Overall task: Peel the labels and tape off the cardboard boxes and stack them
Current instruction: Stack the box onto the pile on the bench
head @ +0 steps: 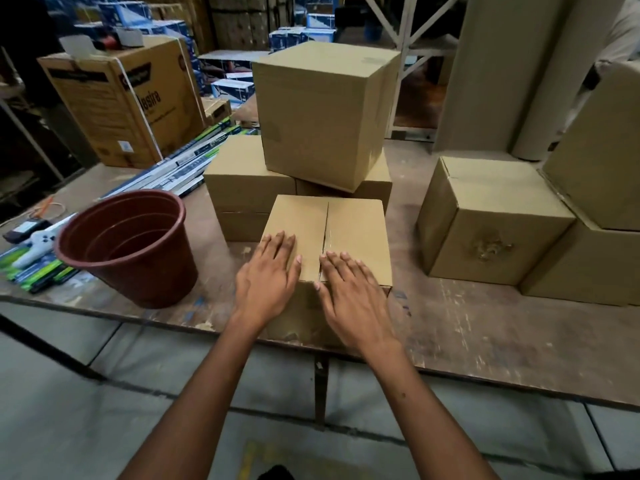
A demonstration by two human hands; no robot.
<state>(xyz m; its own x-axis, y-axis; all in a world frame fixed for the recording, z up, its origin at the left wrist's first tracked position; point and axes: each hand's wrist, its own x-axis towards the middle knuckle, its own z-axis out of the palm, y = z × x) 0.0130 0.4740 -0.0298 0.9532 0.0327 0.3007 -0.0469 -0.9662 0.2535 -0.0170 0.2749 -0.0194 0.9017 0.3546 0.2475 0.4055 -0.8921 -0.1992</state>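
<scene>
Both hands, left hand [268, 271] and right hand [349, 289], rest flat and empty on the near box [349, 230], apparently stripped; stacked pile [322, 116] behind, label-scarred box [485, 237] probably left.

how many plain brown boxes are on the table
7: one under both hands, two behind it side by side, one on top of those, and three at right. More may be hidden.

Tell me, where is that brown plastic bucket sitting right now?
The bucket stands on the left part of the table, near its front edge, just left of the box under both hands, with long green packets beside it.
</scene>
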